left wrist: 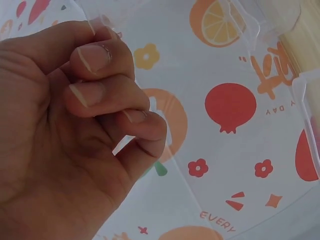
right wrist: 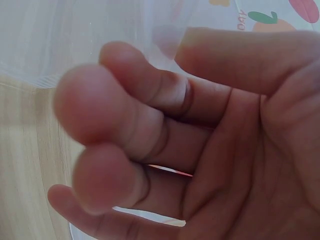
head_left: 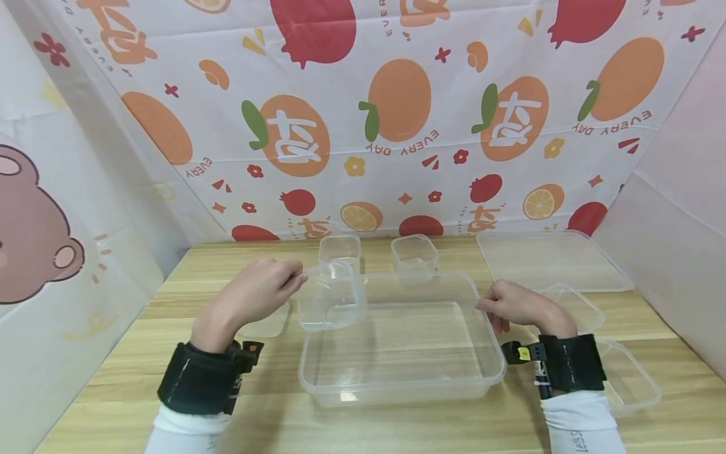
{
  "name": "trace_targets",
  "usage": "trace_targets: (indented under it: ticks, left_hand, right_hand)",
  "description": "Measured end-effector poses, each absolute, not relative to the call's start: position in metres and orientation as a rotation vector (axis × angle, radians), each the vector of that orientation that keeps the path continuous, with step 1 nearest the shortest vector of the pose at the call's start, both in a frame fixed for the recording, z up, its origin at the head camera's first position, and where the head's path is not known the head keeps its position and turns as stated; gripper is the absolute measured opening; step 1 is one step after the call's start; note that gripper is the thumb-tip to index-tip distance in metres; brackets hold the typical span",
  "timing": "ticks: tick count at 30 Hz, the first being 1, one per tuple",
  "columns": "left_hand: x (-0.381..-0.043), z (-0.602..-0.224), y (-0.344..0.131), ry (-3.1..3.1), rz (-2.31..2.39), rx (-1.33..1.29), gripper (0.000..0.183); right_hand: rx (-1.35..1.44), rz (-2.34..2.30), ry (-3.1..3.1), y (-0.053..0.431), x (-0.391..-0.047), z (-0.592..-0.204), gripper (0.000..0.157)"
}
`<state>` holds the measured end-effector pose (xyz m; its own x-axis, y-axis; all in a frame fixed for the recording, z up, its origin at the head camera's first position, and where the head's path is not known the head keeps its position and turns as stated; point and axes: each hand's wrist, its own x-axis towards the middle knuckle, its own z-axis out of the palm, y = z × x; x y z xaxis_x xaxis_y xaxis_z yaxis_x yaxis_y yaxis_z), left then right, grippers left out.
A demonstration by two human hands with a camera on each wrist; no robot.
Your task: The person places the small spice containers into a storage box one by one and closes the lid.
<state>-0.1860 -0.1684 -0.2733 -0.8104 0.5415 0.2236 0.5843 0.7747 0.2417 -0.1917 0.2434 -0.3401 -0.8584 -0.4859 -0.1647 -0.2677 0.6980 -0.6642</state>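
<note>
In the head view my left hand (head_left: 263, 287) pinches the rim of a small clear plastic container (head_left: 331, 299) between thumb and index finger. That container is tilted and overlaps the back left corner of a large clear rectangular container (head_left: 397, 391). The other fingers of the left hand (left wrist: 95, 115) are curled in the left wrist view. On the opposite side, my right hand (head_left: 518, 306) grips the large container's right rim, thumb at the top edge and fingers outside the wall. In the right wrist view, bent fingers of the right hand (right wrist: 165, 135) lie beside the clear wall.
Two small clear containers (head_left: 340, 247) (head_left: 415, 249) stand behind the large one. A large flat clear lid (head_left: 556, 258) lies at the back right. Two more clear pieces (head_left: 584, 309) (head_left: 635, 378) are near the right wrist. A small flat clear lid (head_left: 269, 323) lies under the left hand.
</note>
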Motion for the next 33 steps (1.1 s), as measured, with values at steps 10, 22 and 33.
trace_targets:
  ticks: [10,22,33]
  left_hand:
    - [-0.19,-0.276,-0.165,-2.849,-0.457,-0.904,0.02]
    - [-0.198,-0.288,-0.162,-2.893,-0.449,-0.878,0.022]
    - [-0.202,-0.293,-0.158,-2.94,-0.433,-0.873,0.021]
  right_hand:
    - [-0.607,-0.943,2.58,0.244,-0.192,-0.341,0.038]
    - [-0.599,-0.937,2.583,0.245,-0.193,-0.341,0.038]
    - [-0.606,-0.929,2.592,0.245,-0.194,-0.342,0.038]
